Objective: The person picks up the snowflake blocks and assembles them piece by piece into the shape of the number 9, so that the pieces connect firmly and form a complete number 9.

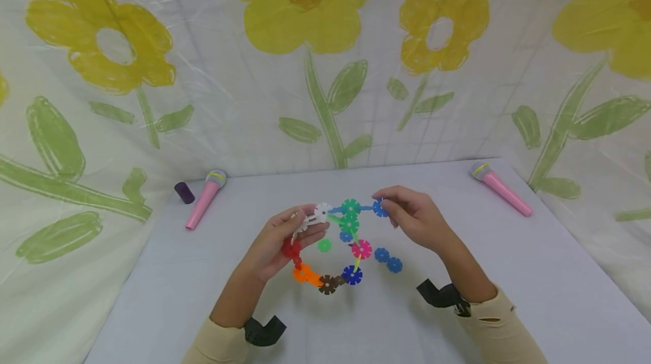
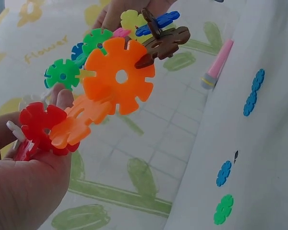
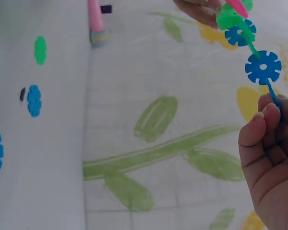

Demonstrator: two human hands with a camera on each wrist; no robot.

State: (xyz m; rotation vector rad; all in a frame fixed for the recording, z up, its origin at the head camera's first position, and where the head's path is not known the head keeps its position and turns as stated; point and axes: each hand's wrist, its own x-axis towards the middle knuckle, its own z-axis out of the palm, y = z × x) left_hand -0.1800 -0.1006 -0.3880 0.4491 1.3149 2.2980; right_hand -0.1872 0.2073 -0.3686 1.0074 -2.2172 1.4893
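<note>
A ring of linked plastic snowflake discs is held up above the table, running through white (image 1: 322,213), red (image 1: 291,248), orange (image 2: 98,79), brown (image 1: 328,285), dark blue (image 1: 352,274), pink (image 1: 361,249) and green (image 1: 349,224) pieces. My left hand (image 1: 272,242) grips its left side at the white and red discs, thumb in front. From the top right of the ring, a short arm of blue and green discs sticks out. My right hand (image 1: 414,217) pinches the blue disc (image 1: 380,207) at that arm's end between thumb and fingertips; the right wrist view shows it edge-on.
On the white table (image 1: 168,307) below lie a loose green disc (image 1: 324,245), a blue disc (image 1: 346,237) and two joined blue discs (image 1: 388,260). Pink toy microphones lie at the back left (image 1: 205,200) and back right (image 1: 500,189), with a dark purple cylinder (image 1: 185,193) at left. A flower-print curtain (image 1: 229,98) hangs behind.
</note>
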